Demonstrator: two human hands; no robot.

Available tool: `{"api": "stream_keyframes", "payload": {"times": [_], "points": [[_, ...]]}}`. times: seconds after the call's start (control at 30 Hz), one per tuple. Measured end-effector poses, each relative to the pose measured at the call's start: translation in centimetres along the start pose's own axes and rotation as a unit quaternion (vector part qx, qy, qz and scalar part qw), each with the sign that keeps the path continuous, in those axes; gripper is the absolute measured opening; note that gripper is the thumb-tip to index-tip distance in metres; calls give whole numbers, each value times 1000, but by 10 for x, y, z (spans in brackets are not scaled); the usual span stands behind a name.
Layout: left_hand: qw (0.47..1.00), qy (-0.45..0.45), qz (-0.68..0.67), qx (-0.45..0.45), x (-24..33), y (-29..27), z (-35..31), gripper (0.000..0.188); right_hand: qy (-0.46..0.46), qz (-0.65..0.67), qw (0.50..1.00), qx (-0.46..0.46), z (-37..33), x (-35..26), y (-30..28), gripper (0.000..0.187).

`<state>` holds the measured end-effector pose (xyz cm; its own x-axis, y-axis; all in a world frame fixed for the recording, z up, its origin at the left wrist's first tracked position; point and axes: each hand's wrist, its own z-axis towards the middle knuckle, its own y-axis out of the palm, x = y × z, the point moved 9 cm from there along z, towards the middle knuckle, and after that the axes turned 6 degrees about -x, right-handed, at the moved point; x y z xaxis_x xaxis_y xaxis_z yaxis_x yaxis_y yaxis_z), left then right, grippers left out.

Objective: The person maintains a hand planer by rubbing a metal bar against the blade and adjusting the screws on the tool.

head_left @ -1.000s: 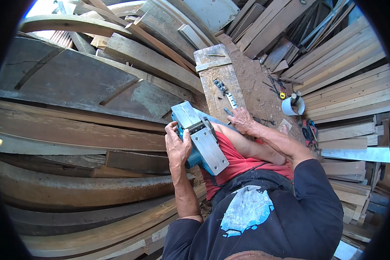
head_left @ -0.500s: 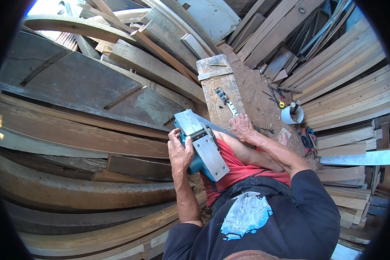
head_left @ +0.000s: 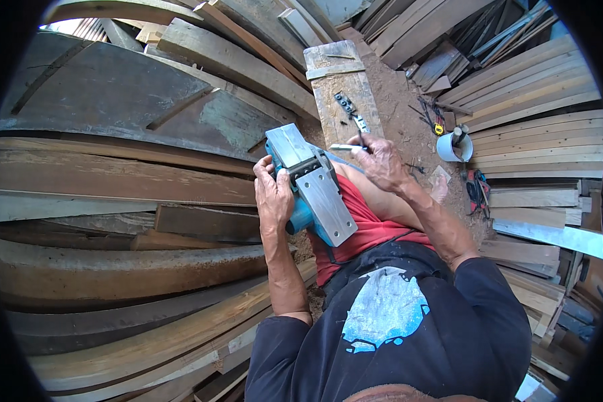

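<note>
My left hand [head_left: 273, 197] grips an electric hand planer [head_left: 325, 204] along its teal side. The planer lies upside down over my thigh, its silver sole facing up. My right hand [head_left: 382, 164] is raised beside the planer's far end, closed on a slim pale strip [head_left: 344, 147] that points left; its exact kind is unclear. A thin dark piece also rises by those fingers. Beyond the hand, black metal parts with round holes [head_left: 345, 102] and a silver slotted piece [head_left: 361, 124] rest on a worn wooden board [head_left: 331, 84].
Stacked planks and curved timbers [head_left: 100, 177] line my left side. To the right stand a white pot [head_left: 453, 147] with tools in it, a yellow tape measure [head_left: 439, 128], a red and black tool [head_left: 477, 191] and piles of lumber [head_left: 536, 141]. Sawdust covers the floor.
My right hand has lifted off the board's near end and come back toward the planer with the slim strip. The left hand still holds the planer. The view has shifted slightly.
</note>
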<state>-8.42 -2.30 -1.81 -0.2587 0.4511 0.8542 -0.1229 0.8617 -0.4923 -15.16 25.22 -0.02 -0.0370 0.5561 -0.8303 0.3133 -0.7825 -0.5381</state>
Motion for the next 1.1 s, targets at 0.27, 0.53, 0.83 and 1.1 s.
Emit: {"api": "stream_keyframes", "payload": {"times": [0.27, 0.53, 0.83, 1.1], "points": [[998, -29, 48, -33, 1, 3, -1, 54, -110, 68, 987, -101, -8, -58, 52, 25], [998, -19, 50, -17, 0, 3, 0, 49, -117, 57, 984, -119, 0, -71, 63, 24], [994, 72, 8, 79, 19, -9, -12, 36, -154, -166, 963, -147, -6, -99, 70, 23], [977, 153, 102, 107, 38, -14, -20, 28, -207, -201, 949, -131, -10, -105, 67, 24]]}}
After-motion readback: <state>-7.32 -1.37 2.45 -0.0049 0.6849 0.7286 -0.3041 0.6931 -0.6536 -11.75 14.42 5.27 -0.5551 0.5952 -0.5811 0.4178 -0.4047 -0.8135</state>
